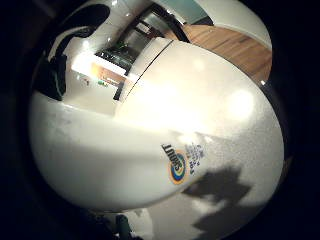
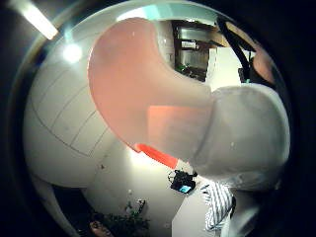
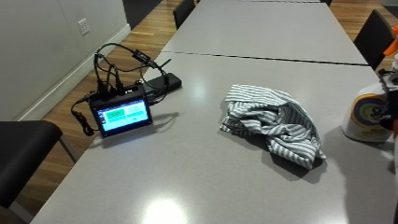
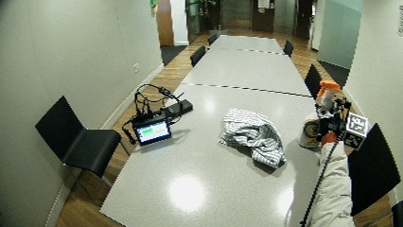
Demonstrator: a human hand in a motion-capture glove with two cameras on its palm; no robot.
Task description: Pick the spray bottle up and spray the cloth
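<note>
Outside view, bottle: the white plastic spray bottle (image 3: pixel 368 116) with a round coloured label and an orange trigger head stands upright on the grey worktop (image 3: pixel 205 177) at its right edge, partly cut off.
Hand: the black-gloved right hand (image 4: pixel 330 126) is at the bottle's neck in the wide outside view; whether its fingers wrap the neck cannot be told.
Palm views: the bottle's white body (image 1: pixel 150 150) and the translucent orange head (image 2: pixel 143 94) each fill most of the picture, so the palm is close against it.
Cloth: the grey-and-white striped cloth (image 3: pixel 273 122) lies crumpled on the worktop, near the bottle but apart from it.
Farther: a small black device with a lit screen (image 3: pixel 120 113) and cables sits well apart, beyond the cloth.
Risk, grip: if the hand lifts with a poor hold on the neck, the bottle may tip or slip near the edge.
Risk, aim: a nozzle turned wrongly would wet the worktop, or the device, rather than the cloth.
</note>
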